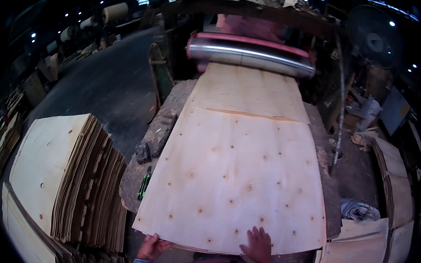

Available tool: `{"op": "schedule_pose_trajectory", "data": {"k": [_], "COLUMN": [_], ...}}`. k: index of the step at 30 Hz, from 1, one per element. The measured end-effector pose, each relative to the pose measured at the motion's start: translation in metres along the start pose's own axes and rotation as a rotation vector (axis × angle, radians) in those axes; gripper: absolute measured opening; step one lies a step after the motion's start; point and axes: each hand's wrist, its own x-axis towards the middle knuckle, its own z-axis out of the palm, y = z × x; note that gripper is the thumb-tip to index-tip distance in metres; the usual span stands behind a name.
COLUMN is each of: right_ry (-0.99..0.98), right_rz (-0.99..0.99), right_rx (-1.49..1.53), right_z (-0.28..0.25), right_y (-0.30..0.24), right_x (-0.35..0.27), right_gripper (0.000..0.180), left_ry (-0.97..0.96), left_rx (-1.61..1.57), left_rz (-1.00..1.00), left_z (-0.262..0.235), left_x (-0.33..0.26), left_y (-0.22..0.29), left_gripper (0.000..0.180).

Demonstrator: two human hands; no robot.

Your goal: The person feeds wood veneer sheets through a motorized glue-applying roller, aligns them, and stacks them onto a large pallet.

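Both hands are on the near edge of the veneer sheet (pixel 236 183) lying on the desk (pixel 159 127): left hand (pixel 152 248) gripping the corner, right hand (pixel 259 245) spread flat on top. Looks like take-off from the roller (pixel 251 55); next comes a clean lift toward the stack (pixel 63 179).

Tall veneer stack (pixel 68 179) at left, edges fanned toward the table (pixel 158 132). Green-handled tool (pixel 144 183) lies on the table's left margin, dark lump (pixel 143 152) just above it. Steel roller (pixel 251 55) with red trim sits across the far end. Fan (pixel 374 41) upper right. More veneer piles (pixel 393 195) along the right side, crumpled cloth (pixel 359 210) beside them.
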Motion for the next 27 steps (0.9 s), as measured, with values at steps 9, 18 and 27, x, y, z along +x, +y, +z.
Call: {"op": "schedule_pose_trajectory", "data": {"k": [9,18,27], "right_ry": [0.109,0.021,0.016], "right_rz": [0.029,0.112,0.122], "right_rx": [0.033,-0.023,0.055], "right_z": [-0.072,-0.038,-0.051], "right_y": [-0.012,-0.002,-0.012], "right_x": [-0.015,-0.057,-0.021], "right_gripper": [0.07,0.081,0.081], "left_ry": [-0.043,0.091,0.128], "left_rx": [0.079,0.315,-0.044], "left_rz": [0.057,-0.102,-0.152], "left_z": [0.116,0.022,0.021], "left_x": [0.0,-0.003,0.031], "left_y": [0.045,0.015,0.024], "left_gripper": [0.042,0.053,0.036]}}
